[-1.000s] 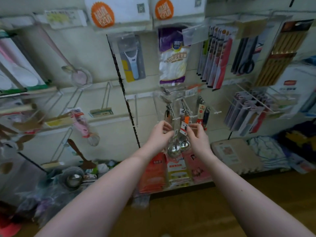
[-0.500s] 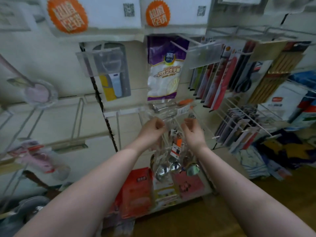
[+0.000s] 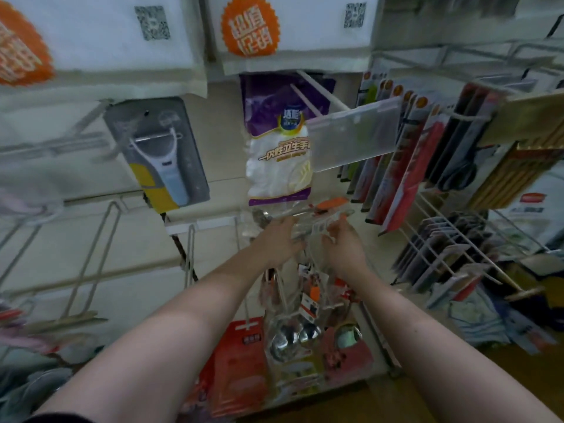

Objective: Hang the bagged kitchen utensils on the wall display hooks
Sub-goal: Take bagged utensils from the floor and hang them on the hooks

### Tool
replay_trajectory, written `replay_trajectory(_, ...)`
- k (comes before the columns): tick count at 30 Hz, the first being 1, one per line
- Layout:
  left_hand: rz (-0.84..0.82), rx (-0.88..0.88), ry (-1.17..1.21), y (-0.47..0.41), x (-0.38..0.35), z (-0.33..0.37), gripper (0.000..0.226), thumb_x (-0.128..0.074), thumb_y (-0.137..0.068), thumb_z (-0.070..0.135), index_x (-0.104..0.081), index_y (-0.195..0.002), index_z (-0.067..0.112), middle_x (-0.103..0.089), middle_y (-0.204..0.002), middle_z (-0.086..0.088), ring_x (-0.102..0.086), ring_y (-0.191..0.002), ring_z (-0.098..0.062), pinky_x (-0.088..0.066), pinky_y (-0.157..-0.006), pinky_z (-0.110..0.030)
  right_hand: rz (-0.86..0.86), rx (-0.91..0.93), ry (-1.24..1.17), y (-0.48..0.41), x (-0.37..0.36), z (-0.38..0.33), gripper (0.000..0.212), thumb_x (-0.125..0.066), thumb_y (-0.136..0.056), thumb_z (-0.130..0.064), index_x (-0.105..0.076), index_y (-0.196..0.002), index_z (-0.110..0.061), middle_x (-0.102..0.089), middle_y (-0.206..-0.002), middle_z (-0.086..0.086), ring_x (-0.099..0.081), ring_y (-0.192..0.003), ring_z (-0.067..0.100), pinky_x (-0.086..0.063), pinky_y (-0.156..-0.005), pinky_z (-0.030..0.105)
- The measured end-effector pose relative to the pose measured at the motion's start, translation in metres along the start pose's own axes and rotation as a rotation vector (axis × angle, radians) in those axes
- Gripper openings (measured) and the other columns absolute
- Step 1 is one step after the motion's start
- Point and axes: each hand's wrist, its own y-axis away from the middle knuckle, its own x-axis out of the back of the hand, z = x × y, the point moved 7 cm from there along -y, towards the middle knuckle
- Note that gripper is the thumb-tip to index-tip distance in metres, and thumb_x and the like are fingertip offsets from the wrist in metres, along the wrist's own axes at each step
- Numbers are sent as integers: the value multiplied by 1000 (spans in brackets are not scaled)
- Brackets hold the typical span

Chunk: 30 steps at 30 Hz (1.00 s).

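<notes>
My left hand [image 3: 282,241] and my right hand [image 3: 345,242] are raised side by side in front of the wall display. Between them they hold a clear bag with an orange-handled metal utensil [image 3: 317,213], lying roughly level just under a purple-and-white glove pack [image 3: 279,154]. Each hand grips one end of the bag. Below my hands, several bagged steel ladles [image 3: 293,334] hang from a white wire hook [image 3: 331,305]. How the held bag sits on any hook is hidden by my fingers.
A carded peeler [image 3: 161,154] hangs at upper left. Empty wire hooks [image 3: 91,254] stick out on the left. Knife packs [image 3: 403,160] and a clear price tag [image 3: 354,135] jut out at right. Red packets [image 3: 241,361] stand on the bottom shelf.
Both hands have risen from the hanging ladles up to the level of the bagged orange-handled utensil. The view has tilted upward and closer to the wall.
</notes>
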Motion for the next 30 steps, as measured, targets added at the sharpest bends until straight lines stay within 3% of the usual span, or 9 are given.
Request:
replay_trajectory(4,-136,38,-38,-22,-16,-2,79,-57,-90,47,-22,-148,7,-25,-153,-13,-26,-140,-30,-29,-110,-36,-72,-276,-242,-14,-14,26,29,-54,-89,-20,-57,-112,-4,-63,-110,14,-59,-103,32,-42,-78,32)
replay_trajectory(10,-233,144,-288,-38,-25,-17,95,-44,-87,67,-10,-150,4,-11,-158,-15,-10,-146,-31,-18,-117,-41,-138,-516,-507,-24,-31,36,63,-62,-88,-38,-43,-137,-2,-51,-135,15,-51,-121,31,-40,-91,32)
replay_trajectory(12,-245,167,-320,-39,-26,-21,98,-42,-86,69,-8,-151,4,-8,-159,-14,-6,-146,-30,-14,-117,-41,-175,-598,-656,-25,-45,38,68,-66,-81,-48,-48,-132,-8,-60,-108,12,-59,-95,27,-46,-78,33)
replay_trajectory(14,-243,173,-302,-40,-26,-21,99,-43,-86,69,-6,-151,5,-6,-159,-13,-8,-146,-28,-14,-117,-40,-167,-634,-782,-28,-56,41,82,-70,-66,-61,-52,-127,-8,-51,-87,3,-46,-67,14,-38,-59,28)
replay_trajectory(16,-272,196,-256,-40,-28,-20,101,-44,-85,70,-3,-152,7,1,-160,-12,-8,-146,-28,-17,-116,-41,-158,-673,-867,-32,-66,47,91,-71,-61,-64,-51,-131,-9,-55,-104,4,-53,-78,15,-44,-69,30)
replay_trajectory(19,-300,241,-225,-40,-29,-22,104,-46,-81,73,0,-153,13,13,-159,-12,-15,-145,-32,-25,-113,-40,-174,-716,-913,-37,-72,49,83,-72,-66,-59,-52,-131,-11,-57,-129,7,-55,-114,25,-44,-97,38)
replay_trajectory(21,-300,254,-263,-40,-27,-21,103,-44,-81,74,0,-153,16,13,-159,-14,-15,-145,-33,-24,-113,-41,-173,-721,-924,-41,-73,52,73,-72,-71,-52,-55,-127,-10,-57,-129,7,-55,-115,26,-44,-95,36)
replay_trajectory(25,-315,242,-392,-43,-29,-19,95,-37,-84,74,-7,-153,16,-15,-157,-17,-20,-143,-33,-22,-114,-45,-155,-742,-959,-47,-76,59,40,-71,-80,-35,-58,-108,-10,-59,-125,11,-56,-113,27,-41,-83,34)
replay_trajectory(30,-390,220,-399,-36,-33,-8,92,-36,-85,73,-4,-153,21,-19,-153,-17,-25,-139,-35,-27,-109,-42,-137,-756,-988,-43,-75,60,71,-73,-79,-34,-44,-136,-4,-56,-127,13,-57,-109,28,-49,-87,36)
